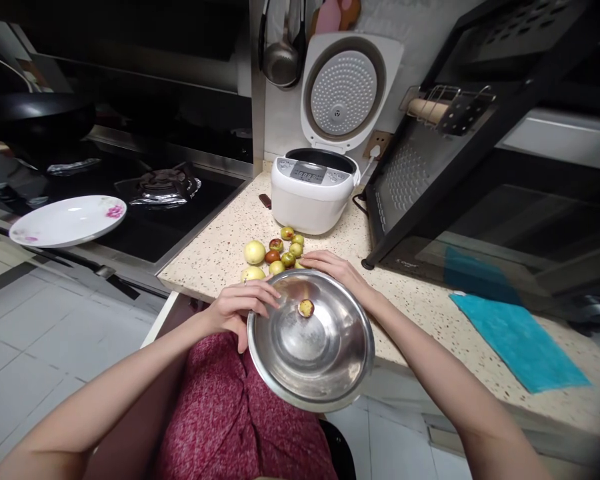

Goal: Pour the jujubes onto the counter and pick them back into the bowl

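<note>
A stainless steel bowl [325,377] is tilted at the counter's front edge, with one red-and-yellow jujube [306,308] inside. My left hand [241,303] grips the bowl's left rim, fingers over the inside and thumb outside. Behind the far rim, my right hand [337,270] lies with its fingers stretched out, the fingertips by a cluster of green and reddish jujubes [288,259]. Whether it touches the rim I cannot tell. Two larger pale yellow round fruits [255,252] sit left of the cluster. The bowl hides part of the pile.
Behind the fruit stands a white rice cooker [310,200], its lid raised. A black oven [480,200] fills the right side, with a turquoise cloth [523,343] before it. At left, a flowered oval plate [70,220] and a wok [35,123] are on the gas stove [165,190].
</note>
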`<state>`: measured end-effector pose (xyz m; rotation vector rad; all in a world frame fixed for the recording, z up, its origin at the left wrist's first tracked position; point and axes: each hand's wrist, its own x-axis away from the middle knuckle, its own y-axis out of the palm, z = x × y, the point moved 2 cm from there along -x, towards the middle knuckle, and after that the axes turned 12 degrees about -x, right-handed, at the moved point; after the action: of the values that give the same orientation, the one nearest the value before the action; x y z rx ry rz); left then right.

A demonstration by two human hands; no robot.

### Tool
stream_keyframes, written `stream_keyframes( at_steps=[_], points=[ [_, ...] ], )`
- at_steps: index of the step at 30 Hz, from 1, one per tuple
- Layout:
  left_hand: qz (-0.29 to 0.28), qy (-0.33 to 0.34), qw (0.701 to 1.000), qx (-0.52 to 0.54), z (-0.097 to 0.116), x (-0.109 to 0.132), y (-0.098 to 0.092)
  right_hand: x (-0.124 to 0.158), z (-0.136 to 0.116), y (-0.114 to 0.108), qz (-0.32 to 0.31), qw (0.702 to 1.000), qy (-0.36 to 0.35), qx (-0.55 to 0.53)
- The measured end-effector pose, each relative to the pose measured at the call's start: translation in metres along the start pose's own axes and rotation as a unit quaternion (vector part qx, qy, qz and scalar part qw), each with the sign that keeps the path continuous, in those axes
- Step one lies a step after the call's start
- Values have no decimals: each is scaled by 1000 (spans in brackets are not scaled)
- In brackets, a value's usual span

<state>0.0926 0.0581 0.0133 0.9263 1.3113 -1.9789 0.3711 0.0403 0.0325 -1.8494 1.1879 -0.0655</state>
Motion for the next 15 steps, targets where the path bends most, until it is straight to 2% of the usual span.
stream_keyframes(
  at_steps=[7,15],
  points=[
    [0,-5,1000,-3,1,-2,-1,0,-1,-2,34,999,26,19],
    [-1,-12,1000,-2,2,-4,-1,-2,-3,-1,-4,998,57,31]
  ],
)
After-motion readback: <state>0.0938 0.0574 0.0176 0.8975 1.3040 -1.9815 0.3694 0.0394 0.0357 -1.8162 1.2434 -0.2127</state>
